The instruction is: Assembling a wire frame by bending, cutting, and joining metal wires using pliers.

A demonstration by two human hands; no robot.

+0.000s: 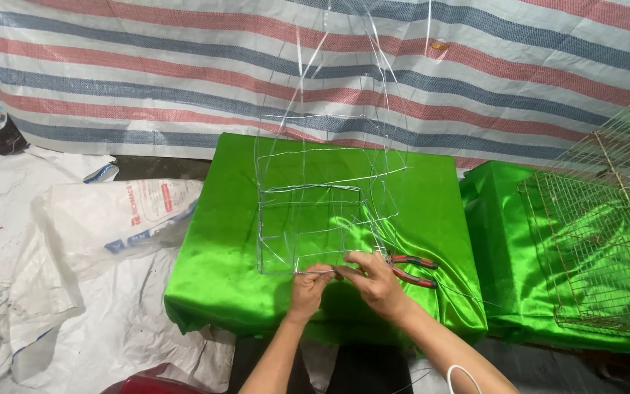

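Head view: the wire frame [313, 211] stands upright on the green-draped bench [220, 241], its long wires rising away from the near edge. Left hand [308, 286] and right hand [375, 283] pinch its bottom wire; red-handled pliers [411, 268] lie just right.

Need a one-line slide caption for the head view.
Both hands, left and right, pinch a wire frame on a green-draped table, pliers beside.
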